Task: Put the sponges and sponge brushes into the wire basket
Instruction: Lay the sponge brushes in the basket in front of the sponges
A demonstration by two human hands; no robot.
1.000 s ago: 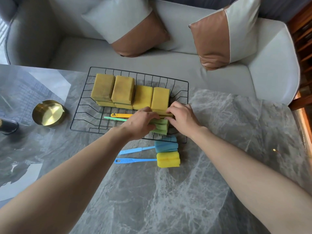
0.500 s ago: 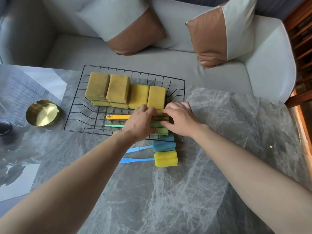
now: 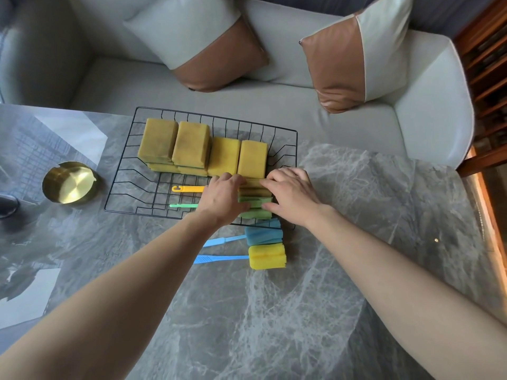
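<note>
Grey veined marble tabletop [image 3: 274,311] stood before a pale sofa. On it sat the black wire basket [image 3: 295,149], with yellow block sponges [image 3: 192,146] along its far side. Left hand [image 3: 223,200] and right hand [image 3: 292,196] pressed on the yellow-handled [image 3: 189,189] and green-handled [image 3: 183,205] sponge brushes inside; whether either gripped, I could not tell. Blue [image 3: 264,235] and yellow foam-headed brushes [image 3: 267,256] lay just outside. Probably light and squashy, they seemed best lifted by their stiff handles.
</note>
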